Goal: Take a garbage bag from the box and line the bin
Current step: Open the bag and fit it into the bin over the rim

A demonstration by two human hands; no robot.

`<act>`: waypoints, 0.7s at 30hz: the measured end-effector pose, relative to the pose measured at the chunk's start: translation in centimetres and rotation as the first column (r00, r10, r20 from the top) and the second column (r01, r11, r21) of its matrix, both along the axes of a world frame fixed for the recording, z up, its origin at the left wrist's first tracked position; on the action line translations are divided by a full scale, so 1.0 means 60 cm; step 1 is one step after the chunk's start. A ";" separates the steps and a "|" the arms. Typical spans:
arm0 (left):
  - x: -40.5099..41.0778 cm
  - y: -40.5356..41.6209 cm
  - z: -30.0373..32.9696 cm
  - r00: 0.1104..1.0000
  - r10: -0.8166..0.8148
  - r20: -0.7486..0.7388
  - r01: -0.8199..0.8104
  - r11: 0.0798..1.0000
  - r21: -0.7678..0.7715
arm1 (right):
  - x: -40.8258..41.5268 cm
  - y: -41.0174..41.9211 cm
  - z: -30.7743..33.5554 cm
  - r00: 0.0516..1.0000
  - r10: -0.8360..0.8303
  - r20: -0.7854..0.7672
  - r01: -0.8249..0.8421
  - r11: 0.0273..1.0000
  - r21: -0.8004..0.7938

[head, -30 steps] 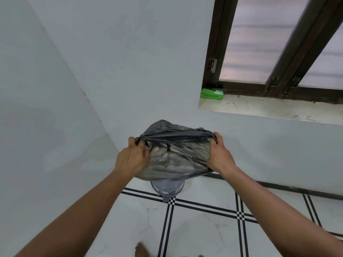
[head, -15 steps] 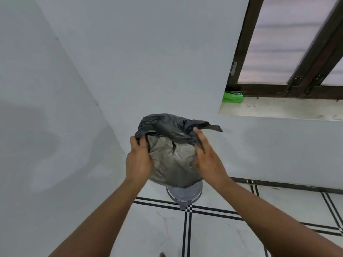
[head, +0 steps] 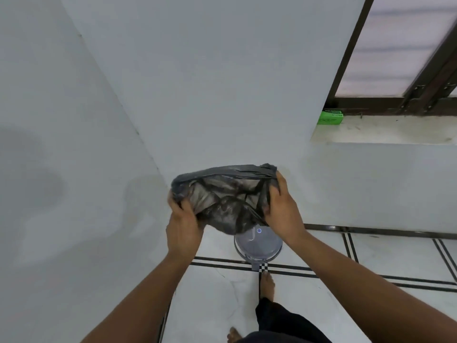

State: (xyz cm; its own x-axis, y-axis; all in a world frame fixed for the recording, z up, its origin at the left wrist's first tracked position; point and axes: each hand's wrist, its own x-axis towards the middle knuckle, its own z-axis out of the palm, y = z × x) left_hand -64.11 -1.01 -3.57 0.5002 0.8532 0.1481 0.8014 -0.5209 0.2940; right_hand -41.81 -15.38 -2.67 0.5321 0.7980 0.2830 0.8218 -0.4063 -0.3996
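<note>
Fingers of the left hand (head: 184,227) and the right hand (head: 282,209) are curling tightly around the rim of the garbage bag (head: 223,196), each hand pinching one side and pulling the mouth open between them. The person is standing in a corner of a room with plain white walls (head: 210,82), and the floor (head: 217,305) is showing white glossy tiles with thin black double lines. One bare foot (head: 267,284) is resting just beside the bin (head: 258,247), which is standing on the floor under the bag. The bag is hanging in the air above the bin; it is dark grey, thin, wrinkled and slightly see-through plastic. The bin is looking round and pale grey. A small green box (head: 330,117) is lying on the stone window ledge (head: 395,132), under a dark wooden window frame (head: 371,100).
</note>
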 end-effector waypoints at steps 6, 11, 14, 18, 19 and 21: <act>-0.050 0.014 -0.036 0.751 -0.306 -0.585 -0.083 0.835 -0.544 | -0.033 -0.002 0.006 0.959 0.082 -0.273 -0.285 0.309 -0.907; -0.040 0.064 -0.032 0.961 0.033 -0.273 -0.132 0.926 -0.354 | -0.006 0.051 -0.030 0.972 0.002 -0.234 -0.127 0.845 -0.519; -0.022 0.067 -0.002 0.997 0.080 -0.016 -0.081 0.994 -0.077 | 0.004 0.067 -0.038 0.995 0.025 -0.093 -0.043 0.979 -0.197; -0.023 0.080 -0.023 0.956 0.090 -0.278 -0.134 0.981 -0.142 | 0.011 0.062 -0.054 0.996 0.015 -0.088 -0.056 0.871 -0.488; -0.028 0.080 -0.034 0.896 0.011 -0.444 -0.128 0.964 -0.234 | 0.011 0.058 -0.053 0.990 0.025 -0.142 -0.114 0.740 -0.663; -0.035 0.080 -0.048 0.757 -0.178 -0.628 -0.151 0.888 -0.434 | 0.013 0.055 -0.051 0.972 -0.002 -0.235 -0.191 0.572 -0.797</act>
